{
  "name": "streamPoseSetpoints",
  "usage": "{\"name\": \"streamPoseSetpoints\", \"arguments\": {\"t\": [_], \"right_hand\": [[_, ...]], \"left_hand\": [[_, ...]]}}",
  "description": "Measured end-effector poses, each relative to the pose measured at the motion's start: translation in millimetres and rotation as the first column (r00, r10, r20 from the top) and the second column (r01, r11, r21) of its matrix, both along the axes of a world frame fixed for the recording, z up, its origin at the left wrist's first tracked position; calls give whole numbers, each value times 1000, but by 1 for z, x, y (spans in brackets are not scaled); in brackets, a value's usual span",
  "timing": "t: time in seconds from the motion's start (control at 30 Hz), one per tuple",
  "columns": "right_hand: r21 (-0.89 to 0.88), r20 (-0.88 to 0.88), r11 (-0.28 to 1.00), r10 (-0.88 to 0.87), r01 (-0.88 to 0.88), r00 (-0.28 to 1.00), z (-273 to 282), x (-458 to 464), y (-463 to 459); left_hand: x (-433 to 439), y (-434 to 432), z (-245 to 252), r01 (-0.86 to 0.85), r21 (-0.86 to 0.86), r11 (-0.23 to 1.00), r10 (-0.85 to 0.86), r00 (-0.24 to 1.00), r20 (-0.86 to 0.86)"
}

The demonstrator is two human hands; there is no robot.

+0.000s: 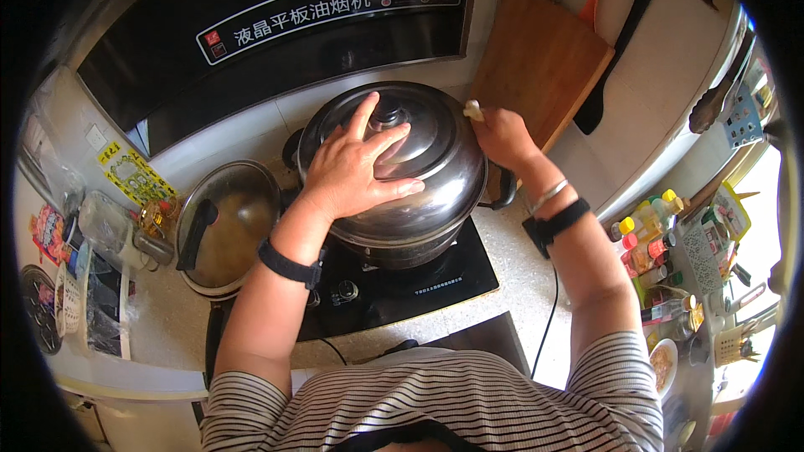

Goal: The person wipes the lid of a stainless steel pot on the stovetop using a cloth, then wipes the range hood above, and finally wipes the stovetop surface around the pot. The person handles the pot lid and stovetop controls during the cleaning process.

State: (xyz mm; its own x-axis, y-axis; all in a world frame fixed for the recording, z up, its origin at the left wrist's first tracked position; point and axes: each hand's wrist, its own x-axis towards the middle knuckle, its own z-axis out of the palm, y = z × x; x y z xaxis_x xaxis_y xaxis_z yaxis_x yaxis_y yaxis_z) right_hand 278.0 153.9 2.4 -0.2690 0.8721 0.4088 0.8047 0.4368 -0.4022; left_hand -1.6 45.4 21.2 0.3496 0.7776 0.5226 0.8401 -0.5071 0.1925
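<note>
A large metal pot stands on the black cooktop [402, 301], covered by a shiny domed metal lid [433, 194] with a black knob [388, 112]. My left hand [355, 166] lies spread over the lid's left part, its fingers apart beside the knob. At the lid's right edge my right hand [502, 135] is closed on a pale, crumpled cloth or tissue [473, 110], which pokes out at the fingers. The pot's black side handle [502, 191] shows just below that hand.
Left of the pot sits a pan with a glass lid [229, 232]. A wooden cutting board [534, 63] leans behind at the right, near hanging utensils. The black range hood [282, 19] is at the back. Several bottles [653, 251] stand far right; a black cord [545, 326] crosses the counter.
</note>
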Motion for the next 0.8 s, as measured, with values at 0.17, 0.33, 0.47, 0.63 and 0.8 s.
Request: {"name": "streamPoseSetpoints", "arguments": {"t": [0.17, 0.33, 0.47, 0.63, 0.8], "right_hand": [[191, -117, 981, 55, -32, 992, -12, 2, -78], [92, -304, 982, 184, -163, 935, -3, 10, -136], [88, -496, 992, 123, -91, 860, 13, 7, -98], [103, -222, 950, 311, -295, 924, 25, -29, -31], [42, 94, 922, 380, -385, 920, 21, -67, 16]], "left_hand": [[-36, 24, 10, 343, -118, 932, -328, 936, 126], [-35, 22, 40, 305, -147, 941, -294, 952, 88], [13, -19, 30, 163, 29, 986, -165, 977, 133], [50, -45, -3, 19, 54, 998, -12, 992, -125], [45, -44, -15, 34, 119, 992, -22, 994, -103]]}}
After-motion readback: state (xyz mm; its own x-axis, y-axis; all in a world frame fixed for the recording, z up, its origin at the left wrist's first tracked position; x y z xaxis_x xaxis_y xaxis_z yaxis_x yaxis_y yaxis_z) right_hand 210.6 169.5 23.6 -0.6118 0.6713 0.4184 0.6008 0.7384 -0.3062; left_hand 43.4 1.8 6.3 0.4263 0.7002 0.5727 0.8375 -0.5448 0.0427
